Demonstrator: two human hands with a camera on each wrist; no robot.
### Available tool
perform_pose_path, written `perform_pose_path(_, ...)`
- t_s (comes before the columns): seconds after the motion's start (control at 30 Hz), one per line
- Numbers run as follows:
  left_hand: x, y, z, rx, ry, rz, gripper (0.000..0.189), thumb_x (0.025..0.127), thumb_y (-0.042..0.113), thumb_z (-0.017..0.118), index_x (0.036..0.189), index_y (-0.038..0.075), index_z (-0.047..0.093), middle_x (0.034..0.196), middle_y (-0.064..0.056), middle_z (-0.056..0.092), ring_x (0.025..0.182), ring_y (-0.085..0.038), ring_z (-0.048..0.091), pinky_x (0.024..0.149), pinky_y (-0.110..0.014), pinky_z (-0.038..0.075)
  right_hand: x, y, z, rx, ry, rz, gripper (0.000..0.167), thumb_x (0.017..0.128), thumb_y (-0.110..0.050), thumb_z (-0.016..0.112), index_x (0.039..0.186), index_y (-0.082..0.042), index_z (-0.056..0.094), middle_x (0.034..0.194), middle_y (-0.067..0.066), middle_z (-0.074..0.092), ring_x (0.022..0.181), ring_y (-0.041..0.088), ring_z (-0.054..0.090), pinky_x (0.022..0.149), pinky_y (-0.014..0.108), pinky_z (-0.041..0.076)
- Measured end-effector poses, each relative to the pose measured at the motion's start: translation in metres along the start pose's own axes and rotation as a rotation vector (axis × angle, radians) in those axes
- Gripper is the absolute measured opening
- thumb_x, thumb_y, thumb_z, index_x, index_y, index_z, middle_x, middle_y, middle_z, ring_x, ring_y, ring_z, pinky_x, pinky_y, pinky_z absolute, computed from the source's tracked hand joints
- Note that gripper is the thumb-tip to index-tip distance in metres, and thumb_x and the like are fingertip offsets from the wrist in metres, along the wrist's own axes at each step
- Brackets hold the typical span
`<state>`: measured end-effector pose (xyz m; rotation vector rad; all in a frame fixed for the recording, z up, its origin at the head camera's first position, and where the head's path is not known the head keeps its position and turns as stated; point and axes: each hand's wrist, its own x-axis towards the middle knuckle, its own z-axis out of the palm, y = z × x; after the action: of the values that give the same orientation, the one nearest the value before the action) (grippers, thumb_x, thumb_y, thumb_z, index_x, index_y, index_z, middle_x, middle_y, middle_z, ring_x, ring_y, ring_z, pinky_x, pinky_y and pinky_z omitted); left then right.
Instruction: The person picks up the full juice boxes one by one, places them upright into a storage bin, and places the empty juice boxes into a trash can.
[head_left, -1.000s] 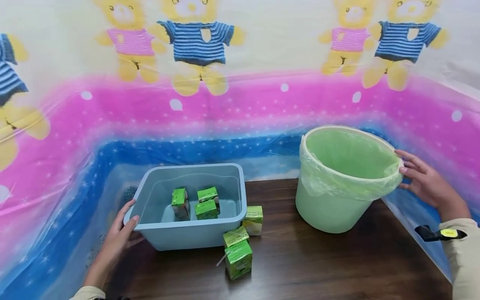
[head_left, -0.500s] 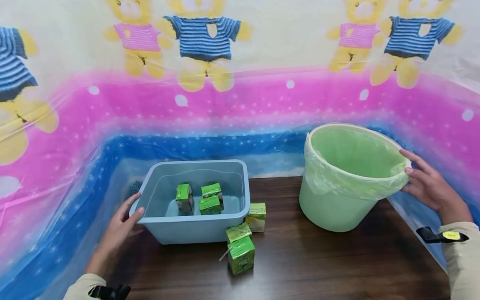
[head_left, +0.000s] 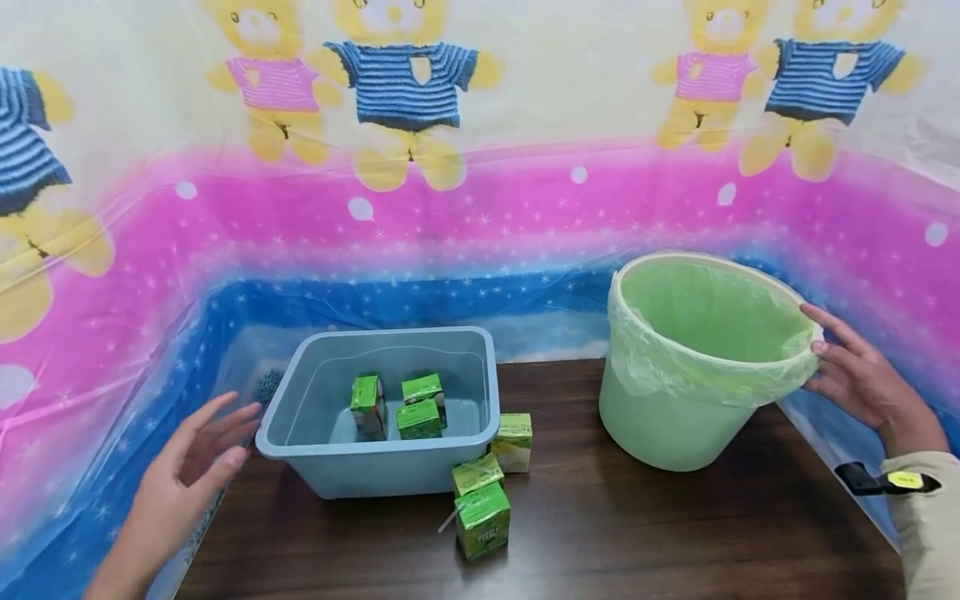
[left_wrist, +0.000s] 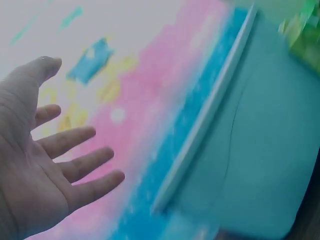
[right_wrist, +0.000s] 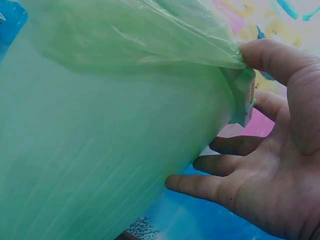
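Observation:
My left hand (head_left: 176,483), its fingers spread, is beside the left rim of a blue-grey plastic tub (head_left: 375,471); the left wrist view shows the bare palm and a gap to the tub. Inside the tub sit a green drink carton (head_left: 367,407) and two more green cartons (head_left: 420,419). My right hand (head_left: 873,383) touches the right rim of a light green trash bin (head_left: 667,425). In the right wrist view, its thumb (right_wrist: 272,56) is on the bag edge and its straight fingers are along the bin's outer wall. A translucent green liner bag (head_left: 675,375) folds over the rim.
Just right of the tub, on the dark wood table (head_left: 637,542), stand a green carton with a straw (head_left: 482,525), another carton (head_left: 477,475) behind it and a third carton (head_left: 512,443). A printed bear curtain (head_left: 525,208) surrounds the table's back and sides.
My left hand has let go of the tub's left rim and moved left, its fingers spreading. My right hand stays at the bin's rim. The head view shifted slightly.

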<state>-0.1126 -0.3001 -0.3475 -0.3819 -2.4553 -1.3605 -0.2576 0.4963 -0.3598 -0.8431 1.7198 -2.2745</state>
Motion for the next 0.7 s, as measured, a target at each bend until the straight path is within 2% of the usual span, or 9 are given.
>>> perform_pose_path(0.1, -0.007, 0.023, 0.017, -0.119, -0.054, 0.064, 0.067, 0.1, -0.008, 0.055, 0.16, 0.012, 0.03, 0.141, 0.01, 0.06, 0.122, 0.001, 0.058, 0.091, -0.014, 0.051, -0.004, -0.001, 0.001, -0.049, 0.031, 0.01, 0.063, 0.107, 0.005, 0.018, 0.164, -0.014, -0.002, 0.157, -0.003, 0.035, 0.126, 0.017, 0.06, 0.089, 0.037, 0.058)
perform_pose_path(0.17, -0.012, 0.034, 0.03, -0.138, -0.09, 0.053, 0.067, 0.099, -0.007, 0.058, 0.158, 0.012, 0.034, 0.137, 0.006, 0.064, 0.12, -0.001, 0.061, 0.091, -0.016, 0.052, -0.004, -0.001, 0.002, -0.064, 0.046, 0.013, 0.063, 0.107, 0.004, 0.019, 0.164, -0.014, -0.001, 0.157, -0.002, 0.035, 0.126, 0.016, 0.06, 0.09, 0.037, 0.058)
perform_pose_path(0.23, -0.016, 0.041, 0.045, -0.119, -0.14, -0.015, 0.063, 0.099, 0.002, 0.063, 0.156, 0.018, 0.039, 0.133, 0.004, 0.067, 0.116, 0.0, 0.062, 0.089, -0.019, 0.053, -0.003, -0.002, 0.003, -0.057, 0.047, 0.013, 0.063, 0.107, 0.004, 0.019, 0.164, -0.014, 0.0, 0.155, -0.002, 0.039, 0.125, 0.017, 0.06, 0.089, 0.037, 0.058)
perform_pose_path(0.3, -0.021, 0.041, 0.063, -0.109, -0.211, -0.061, 0.059, 0.099, 0.011, 0.067, 0.153, 0.018, 0.044, 0.132, -0.002, 0.067, 0.115, -0.001, 0.062, 0.089, -0.023, 0.054, -0.001, -0.002, 0.003, -0.048, 0.045, 0.009, 0.063, 0.107, 0.005, 0.019, 0.164, -0.013, 0.0, 0.153, 0.0, 0.043, 0.123, 0.017, 0.061, 0.089, 0.037, 0.059)
perform_pose_path(0.37, -0.023, 0.036, 0.081, -0.145, -0.313, -0.122, 0.057, 0.098, 0.018, 0.069, 0.151, 0.015, 0.047, 0.134, -0.009, 0.065, 0.117, -0.007, 0.062, 0.091, -0.028, 0.055, 0.0, -0.002, 0.004, -0.047, 0.048, 0.006, 0.063, 0.107, 0.005, 0.019, 0.164, -0.013, 0.0, 0.152, 0.0, 0.044, 0.122, 0.017, 0.062, 0.088, 0.037, 0.059)
perform_pose_path(0.43, -0.024, 0.027, 0.099, -0.182, -0.412, -0.163, 0.058, 0.098, 0.024, 0.07, 0.15, 0.009, 0.048, 0.138, -0.017, 0.061, 0.123, -0.019, 0.061, 0.093, -0.035, 0.056, 0.0, -0.001, 0.005, -0.061, 0.058, 0.009, 0.062, 0.107, 0.004, 0.019, 0.164, -0.013, 0.0, 0.151, 0.0, 0.043, 0.12, 0.016, 0.063, 0.087, 0.036, 0.059)
perform_pose_path(0.5, -0.025, 0.017, 0.116, -0.164, -0.484, -0.21, 0.061, 0.097, 0.031, 0.07, 0.148, 0.006, 0.05, 0.141, -0.02, 0.057, 0.126, -0.03, 0.059, 0.095, -0.042, 0.055, 0.0, 0.0, 0.006, -0.087, 0.074, 0.015, 0.062, 0.108, 0.004, 0.02, 0.164, -0.013, 0.002, 0.152, -0.001, 0.041, 0.119, 0.016, 0.063, 0.086, 0.036, 0.059)
perform_pose_path(0.6, -0.027, 0.003, 0.142, -0.034, -0.477, -0.217, 0.062, 0.092, 0.041, 0.074, 0.142, 0.009, 0.056, 0.138, -0.017, 0.059, 0.122, -0.04, 0.058, 0.092, -0.047, 0.055, -0.001, 0.0, 0.008, -0.117, 0.094, 0.019, 0.061, 0.108, 0.003, 0.021, 0.165, -0.013, 0.003, 0.152, -0.001, 0.039, 0.118, 0.015, 0.064, 0.085, 0.035, 0.059)
perform_pose_path(0.7, -0.03, -0.007, 0.17, 0.079, -0.403, -0.206, 0.064, 0.087, 0.046, 0.078, 0.137, 0.01, 0.06, 0.133, -0.011, 0.061, 0.117, -0.037, 0.06, 0.09, -0.05, 0.054, -0.003, 0.0, 0.009, -0.124, 0.104, 0.015, 0.061, 0.108, 0.003, 0.021, 0.164, -0.012, 0.003, 0.152, -0.001, 0.039, 0.119, 0.015, 0.064, 0.084, 0.035, 0.06)
